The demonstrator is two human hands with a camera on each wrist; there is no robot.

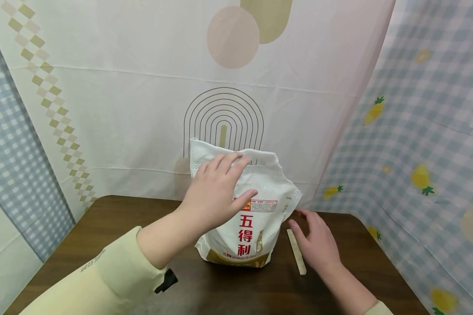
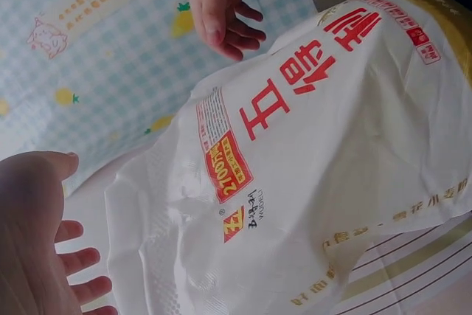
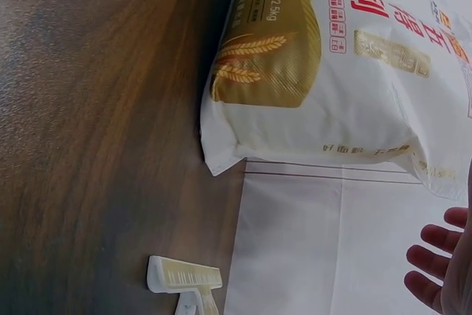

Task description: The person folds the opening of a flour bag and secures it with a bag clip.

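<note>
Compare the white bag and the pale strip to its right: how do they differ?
The bag stands upright; the strip lies lengthwise. The bag is broad and bulging, the strip slim and far smaller. The bag bears red lettering; the strip shows none. Both rest on the brown table.

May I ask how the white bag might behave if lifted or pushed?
The white bag would probably feel floppy at its creased, wavy top, and fairly weighty below, where it bulges and reads 2.5kg. Standing upright on the table, it might slump or tip.
</note>
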